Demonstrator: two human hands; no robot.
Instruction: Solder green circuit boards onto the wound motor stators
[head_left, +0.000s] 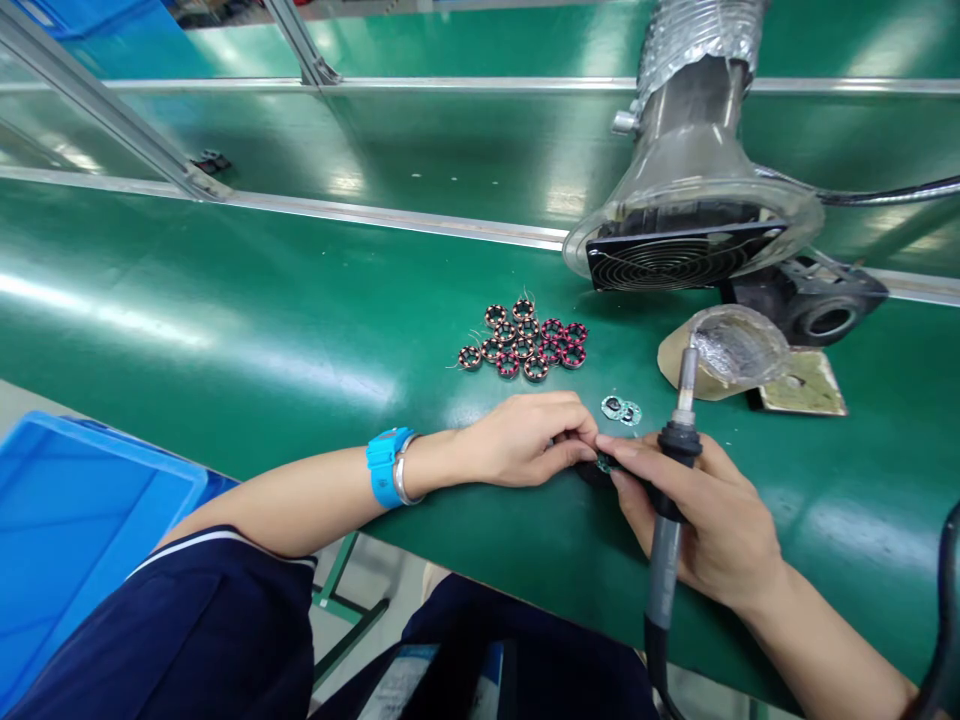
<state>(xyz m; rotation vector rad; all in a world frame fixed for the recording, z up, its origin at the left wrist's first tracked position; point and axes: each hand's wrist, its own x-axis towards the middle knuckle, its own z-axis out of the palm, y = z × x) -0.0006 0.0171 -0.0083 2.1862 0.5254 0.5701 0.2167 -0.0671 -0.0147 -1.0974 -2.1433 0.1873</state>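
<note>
My right hand [712, 515] is closed round a soldering iron [666, 560], its tip pointing up and away from me. The thumb and index finger of that same hand also touch a small green circuit board [606, 463]. From the other side my left hand [529, 440] pinches at the same spot, its fingers closed and partly covering what they hold. A dark round piece [592, 476] shows just beneath the fingertips. Small round circuit boards [621, 410] lie on the green bench just beyond my hands. Behind my left hand sits a cluster of several copper-wound ring coils [523, 345].
A fume extractor hood [694, 215] with a fan grille hangs at the upper right. Below it stand a cardboard-coloured cup [675, 355], a black stand [832, 300] and a square pad [802, 385]. A blue bin [105, 530] is at left. The iron's cable hangs toward me.
</note>
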